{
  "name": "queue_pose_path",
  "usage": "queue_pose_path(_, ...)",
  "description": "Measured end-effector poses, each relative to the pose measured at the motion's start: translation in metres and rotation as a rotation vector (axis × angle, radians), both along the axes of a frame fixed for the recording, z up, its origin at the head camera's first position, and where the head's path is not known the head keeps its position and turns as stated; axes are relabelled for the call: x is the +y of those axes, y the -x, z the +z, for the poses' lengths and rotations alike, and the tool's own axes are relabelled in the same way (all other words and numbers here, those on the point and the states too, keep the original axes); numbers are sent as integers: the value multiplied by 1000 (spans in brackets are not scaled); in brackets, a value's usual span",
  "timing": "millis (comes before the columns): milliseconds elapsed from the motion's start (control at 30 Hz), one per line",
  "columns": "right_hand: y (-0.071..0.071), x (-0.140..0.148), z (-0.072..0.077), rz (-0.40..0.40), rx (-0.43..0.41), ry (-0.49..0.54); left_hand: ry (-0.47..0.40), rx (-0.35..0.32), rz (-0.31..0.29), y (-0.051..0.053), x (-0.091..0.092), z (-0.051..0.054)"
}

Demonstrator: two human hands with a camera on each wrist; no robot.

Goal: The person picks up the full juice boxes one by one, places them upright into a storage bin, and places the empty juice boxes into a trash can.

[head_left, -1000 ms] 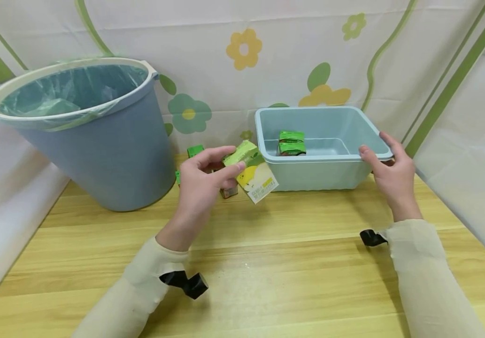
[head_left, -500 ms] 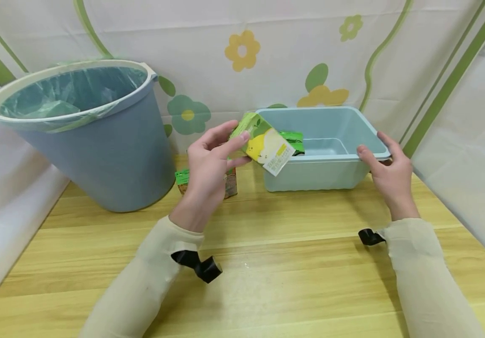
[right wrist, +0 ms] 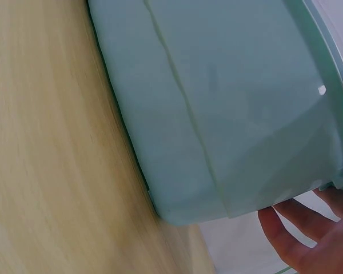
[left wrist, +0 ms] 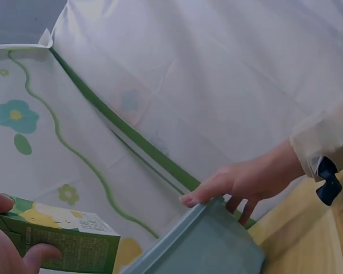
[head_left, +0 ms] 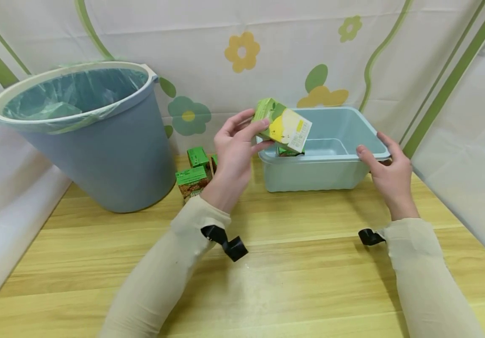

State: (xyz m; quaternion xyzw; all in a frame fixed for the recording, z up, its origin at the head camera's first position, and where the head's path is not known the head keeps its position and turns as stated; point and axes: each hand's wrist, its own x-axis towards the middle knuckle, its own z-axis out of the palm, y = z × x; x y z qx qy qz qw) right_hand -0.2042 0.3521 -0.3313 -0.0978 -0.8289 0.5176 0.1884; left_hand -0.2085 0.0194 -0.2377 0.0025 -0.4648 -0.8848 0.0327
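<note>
My left hand (head_left: pixel 234 148) holds a small green-and-yellow drink carton (head_left: pixel 286 126) by one end. The carton is tilted above the left side of a pale blue plastic tub (head_left: pixel 322 173); in the left wrist view, its side panel (left wrist: pixel 74 248) shows small print. With thumb on the rim and fingers outside, my right hand (head_left: pixel 394 178) grips the tub's right front corner. The right wrist view shows the tub's outer wall (right wrist: pixel 217 114) close up and fingers (right wrist: pixel 286 228) at its corner. Inside the tub, a green-topped carton (head_left: pixel 286 152) is partly hidden behind the held one.
Several green-topped cartons (head_left: pixel 193 180) stand on the wooden table (head_left: pixel 293 272), partly hidden by my left forearm. At the left stands a large blue bin (head_left: pixel 111 155) with a clear green liner. A flower-patterned cloth (head_left: pixel 208 56) hangs behind.
My left hand has moved right and upward with the drink carton, from beside the tub to over its left side. My right hand keeps its grip on the tub.
</note>
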Motion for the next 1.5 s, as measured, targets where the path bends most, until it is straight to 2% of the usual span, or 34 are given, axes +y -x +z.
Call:
queue_pose_path(167,1,-1,-1,2,-6,0,-25,5,-8,10,18,-2)
queue_pose_path(333,1,0,0,-1,-10,-5,11,13,-26,22,37,-9)
queue_pose_path(600,0,1,0,-9,-10,-11,128,33,-61,33,66,-15)
queue_pose_path(800,0,0,0,-7,-3,-9,245,31,-65,44,78,-15)
queue_pose_path(967,-1,0,2,-6,-8,-11,378,57,-84,56,82,-16)
queue_pose_path(1200,-3,2,2,-2,-31,-16,719,163,-139,66,87,-19)
queue_pose_path(1300,-1,3,1,-2,-29,-12,831,193,-150,68,89,-19)
queue_pose_path(1500,3,3,1,-1,-11,4,938,209,-191,73,92,-19)
